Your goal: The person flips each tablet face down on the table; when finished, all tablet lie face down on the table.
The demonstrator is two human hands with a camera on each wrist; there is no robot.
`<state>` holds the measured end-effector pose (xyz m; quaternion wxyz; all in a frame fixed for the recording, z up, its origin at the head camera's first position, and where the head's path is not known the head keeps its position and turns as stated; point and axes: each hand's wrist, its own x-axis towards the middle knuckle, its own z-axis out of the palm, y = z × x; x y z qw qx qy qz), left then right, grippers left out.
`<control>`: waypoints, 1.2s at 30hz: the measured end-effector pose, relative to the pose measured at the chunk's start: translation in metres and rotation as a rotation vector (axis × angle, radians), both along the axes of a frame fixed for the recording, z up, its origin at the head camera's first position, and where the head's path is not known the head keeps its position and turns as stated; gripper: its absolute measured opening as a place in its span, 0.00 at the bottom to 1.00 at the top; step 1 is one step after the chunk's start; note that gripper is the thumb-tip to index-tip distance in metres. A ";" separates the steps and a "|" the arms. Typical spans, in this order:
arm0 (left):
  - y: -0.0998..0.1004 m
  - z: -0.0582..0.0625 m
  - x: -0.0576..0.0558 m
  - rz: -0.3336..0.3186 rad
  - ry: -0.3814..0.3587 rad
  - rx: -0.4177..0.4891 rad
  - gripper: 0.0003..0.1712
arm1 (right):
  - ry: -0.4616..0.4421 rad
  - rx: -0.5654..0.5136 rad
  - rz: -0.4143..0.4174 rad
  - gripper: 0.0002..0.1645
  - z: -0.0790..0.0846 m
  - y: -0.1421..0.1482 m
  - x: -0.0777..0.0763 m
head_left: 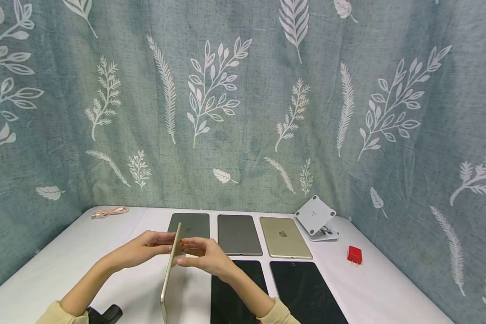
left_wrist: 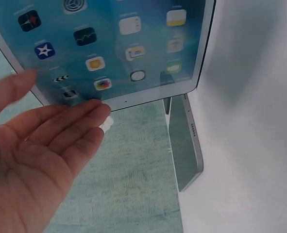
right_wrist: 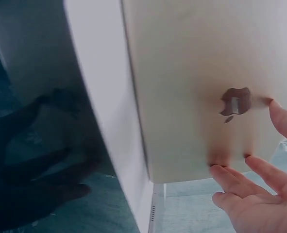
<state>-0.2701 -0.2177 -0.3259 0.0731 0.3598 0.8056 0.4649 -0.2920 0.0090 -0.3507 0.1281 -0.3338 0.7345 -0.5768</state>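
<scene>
A gold-backed tablet [head_left: 168, 281] stands upright on edge between my two hands, its lit screen facing left. My left hand [head_left: 141, 248] is on the screen side; in the left wrist view its fairly straight fingers touch the white border of the tablet [left_wrist: 148, 94], and the thumb is blurred near another edge. From the other side, my right hand [head_left: 208, 257] touches the gold back; the right wrist view shows its fingertips and thumb on the back [right_wrist: 182, 121], around the dark apple logo. Whether the lower edge rests on the table cannot be told.
Behind lie a dark tablet [head_left: 196, 219], a grey tablet [head_left: 239, 234] and a gold tablet [head_left: 285, 236]. Two black-screened tablets [head_left: 303, 288] lie in front. A silver stand [head_left: 316, 218], a red charger plug [head_left: 354, 255] and a coiled cable [head_left: 109, 212] are on the white table [head_left: 32, 283].
</scene>
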 end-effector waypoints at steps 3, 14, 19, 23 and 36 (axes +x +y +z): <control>-0.003 0.004 0.001 0.040 0.010 -0.014 0.31 | -0.006 0.063 -0.008 0.33 -0.003 -0.001 0.000; -0.023 0.014 0.007 0.042 -0.072 -0.020 0.41 | 0.098 0.383 -0.031 0.42 -0.013 -0.002 0.000; -0.039 0.013 0.006 -0.008 -0.127 -0.042 0.41 | 0.127 0.497 -0.037 0.46 -0.014 -0.004 0.001; -0.046 0.010 0.004 -0.055 -0.138 -0.072 0.41 | 0.210 0.604 -0.069 0.46 -0.013 -0.004 0.002; -0.032 -0.017 -0.005 -0.020 -0.175 -0.228 0.31 | 0.415 0.880 -0.113 0.37 -0.008 0.005 0.005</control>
